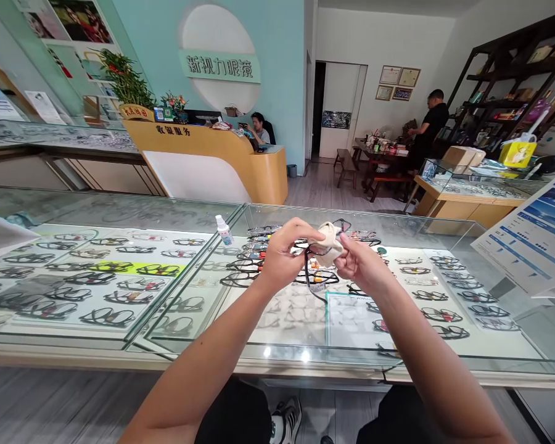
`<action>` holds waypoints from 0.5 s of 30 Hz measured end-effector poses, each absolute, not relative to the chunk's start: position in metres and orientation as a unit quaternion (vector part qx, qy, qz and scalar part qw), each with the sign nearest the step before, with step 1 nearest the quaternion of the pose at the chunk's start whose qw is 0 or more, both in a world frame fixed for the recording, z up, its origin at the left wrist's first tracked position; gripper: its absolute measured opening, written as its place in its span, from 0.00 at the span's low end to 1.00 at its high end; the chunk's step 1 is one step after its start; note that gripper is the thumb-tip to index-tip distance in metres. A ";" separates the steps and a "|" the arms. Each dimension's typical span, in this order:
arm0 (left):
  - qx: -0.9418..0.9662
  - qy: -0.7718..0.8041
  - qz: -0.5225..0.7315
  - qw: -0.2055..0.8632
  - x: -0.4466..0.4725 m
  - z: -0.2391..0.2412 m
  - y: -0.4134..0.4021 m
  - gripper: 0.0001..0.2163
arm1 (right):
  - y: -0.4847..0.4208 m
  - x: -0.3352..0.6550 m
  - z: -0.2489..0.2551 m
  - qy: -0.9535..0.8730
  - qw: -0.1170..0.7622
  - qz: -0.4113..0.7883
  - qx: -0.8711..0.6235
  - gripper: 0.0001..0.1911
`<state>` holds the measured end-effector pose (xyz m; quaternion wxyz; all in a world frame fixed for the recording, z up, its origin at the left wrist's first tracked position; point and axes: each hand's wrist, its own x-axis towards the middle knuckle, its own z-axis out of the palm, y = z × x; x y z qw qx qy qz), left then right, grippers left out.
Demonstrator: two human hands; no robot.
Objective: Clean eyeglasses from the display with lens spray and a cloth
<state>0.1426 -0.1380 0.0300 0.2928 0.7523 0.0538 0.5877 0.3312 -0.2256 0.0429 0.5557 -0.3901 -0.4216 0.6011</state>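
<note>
In the head view, my left grip (284,250) is closed on a pair of glasses (307,271), one dark arm hanging down with a pale tag (317,287), and my right grip (363,262) pinches a cream cloth (329,243) against them. I have the glasses raised over the glass-topped table (314,365), where rows of frames (444,315) lie below and a white bottle (224,230) stands off to the left.

Leafy plant (128,83) — tan counter (268,176)
</note>
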 end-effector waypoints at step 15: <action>0.705 0.043 0.459 0.538 0.132 0.047 -0.130 0.11 | -0.226 0.352 0.044 -0.596 0.510 0.456 -0.420 0.20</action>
